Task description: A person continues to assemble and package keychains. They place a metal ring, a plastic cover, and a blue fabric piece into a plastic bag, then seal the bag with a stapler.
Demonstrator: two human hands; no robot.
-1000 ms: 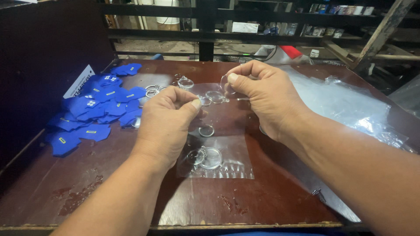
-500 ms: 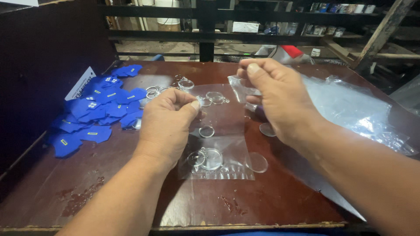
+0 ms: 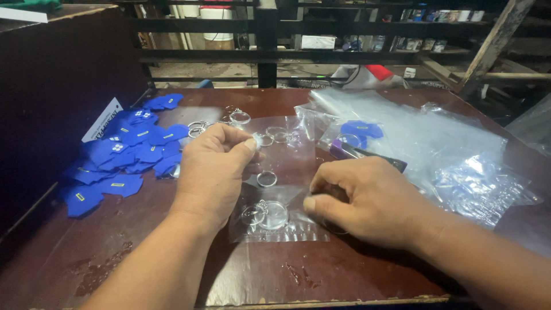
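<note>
Bare tabletop (image 3: pixel 143 270) seen near; far and right crowded.
Clear disc (image 3: pixel 256 139) pinched by left hand (image 3: pixel 209 172); right hand (image 3: pixel 367 201) curled, pressed on glossy film (image 3: pixel 287 232).

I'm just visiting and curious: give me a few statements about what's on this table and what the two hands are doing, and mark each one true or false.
1. The blue shirt-shaped pieces lie in a heap at the left of the wooden table. True.
2. The left hand rests flat and empty on the table. False: it is raised, and its fingertips pinch a small clear piece.
3. The right hand is down on the table, at the edge of a clear plastic bag. True.
4. That bag holds blue pieces. False: it holds clear round discs with metal rings.
5. A loose metal ring lies between the two hands. True.
</note>
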